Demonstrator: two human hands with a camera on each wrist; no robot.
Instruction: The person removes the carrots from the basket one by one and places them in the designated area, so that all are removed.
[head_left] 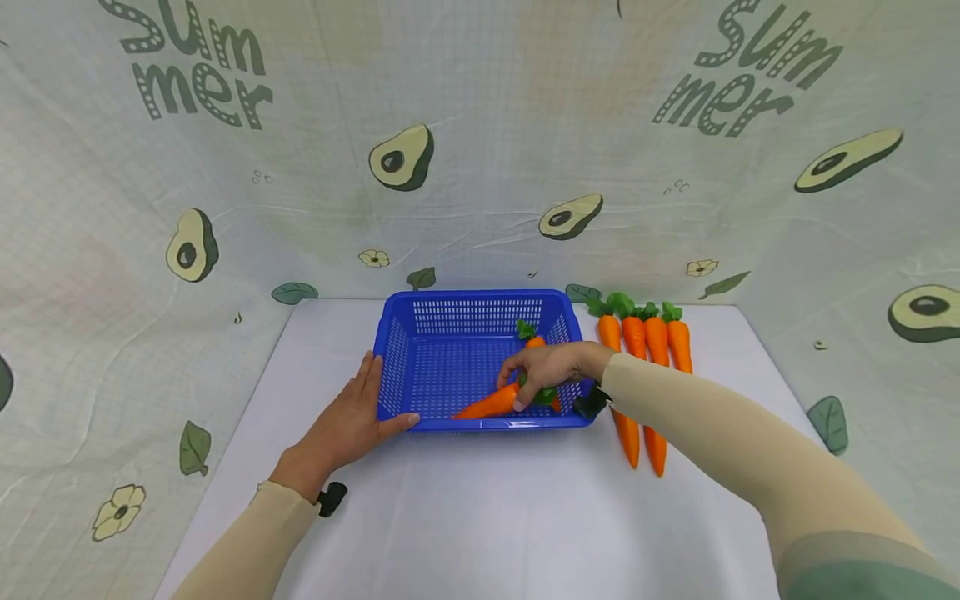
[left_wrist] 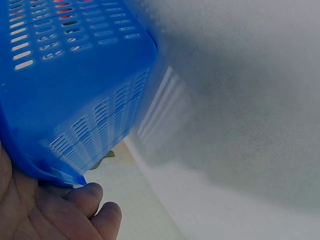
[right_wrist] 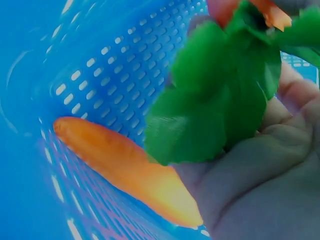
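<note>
My right hand (head_left: pixel 546 367) reaches into a blue plastic basket (head_left: pixel 480 423) and grips an orange carrot (head_left: pixel 487 405) near its leafy end. That carrot's tip points left, close to the basket's near wall. In the right wrist view its green leaves (right_wrist: pixel 210 95) hide part of the fingers. A second carrot (right_wrist: pixel 125 172) lies along the basket's right side, partly covered by the hand in the head view. My left hand (head_left: pixel 352 421) rests at the basket's near left corner, fingers straight along the outer left side and thumb on the front rim.
Several carrots (head_left: pixel 656 337) with leafy tops lie side by side on the white table (head_left: pixel 465 517), right of the basket and partly under the right forearm. A cloth (head_left: pixel 480 150) printed with avocados hangs behind and at both sides of the table.
</note>
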